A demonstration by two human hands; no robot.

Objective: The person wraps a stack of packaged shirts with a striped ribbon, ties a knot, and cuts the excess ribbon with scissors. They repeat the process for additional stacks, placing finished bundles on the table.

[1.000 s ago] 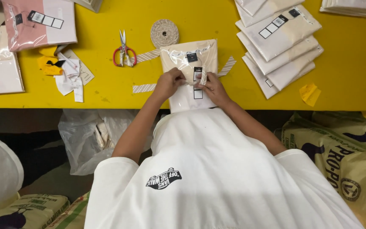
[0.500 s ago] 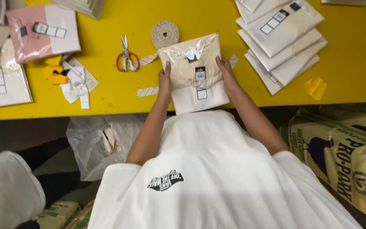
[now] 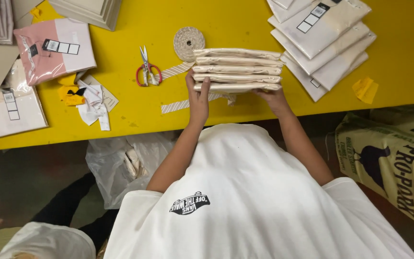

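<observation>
Both arms reach fwd over the yellow table [image 3: 245, 24] edge. Left hand [image 3: 198, 98] grips the left end of a stack of bagged cream garments [image 3: 238, 69], thumb up along the side, fingers wrapped behind. Right hand [image 3: 274, 97] cups the stack's right underside, fingers mostly hidden beneath, so its grip can't be fully read. Stack is stood on edge at the table's near side, approx centre. Behind it: flat coil of woven tape [image 3: 189, 42], partly covered, w/ red-handled scissors [image 3: 147, 71] left of it. Far right: fanned pile of cream packets [image 3: 327, 43] w/ black-and-white labels. Left: pink-and-white packet [image 3: 53, 50], labelled likewise.
</observation>
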